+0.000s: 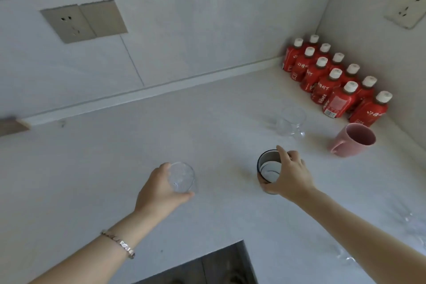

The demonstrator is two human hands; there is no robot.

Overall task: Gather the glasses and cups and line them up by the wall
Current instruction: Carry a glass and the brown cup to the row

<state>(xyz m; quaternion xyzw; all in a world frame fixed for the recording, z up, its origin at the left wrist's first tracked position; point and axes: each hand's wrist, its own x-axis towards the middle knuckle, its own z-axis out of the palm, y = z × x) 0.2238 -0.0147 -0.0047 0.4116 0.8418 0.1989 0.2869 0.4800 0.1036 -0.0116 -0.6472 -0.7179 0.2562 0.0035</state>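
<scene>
On the desk (219,108) we are gripping a clear glass (182,177) in our left hand (159,193) and a dark-rimmed cup (268,168) in our right hand (290,175); the wall (184,30) is lying straight ahead, possibly nearer the left.

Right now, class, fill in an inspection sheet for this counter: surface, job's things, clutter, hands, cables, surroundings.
Surface: pale counter, dry as far as seen, small dark speck near the back edge.
Job's things: clear glass in the left hand; dark-rimmed cup in the right hand; clear handled glass and pink mug standing free, apart, not yet lined up at the wall.
Clutter: red bottles with white caps, in rows in the corner.
Hands: both closed on drinkware; bracelet on left wrist.
Cables: nothing seen.
Surroundings: tiled wall, two sockets, unused.
</scene>
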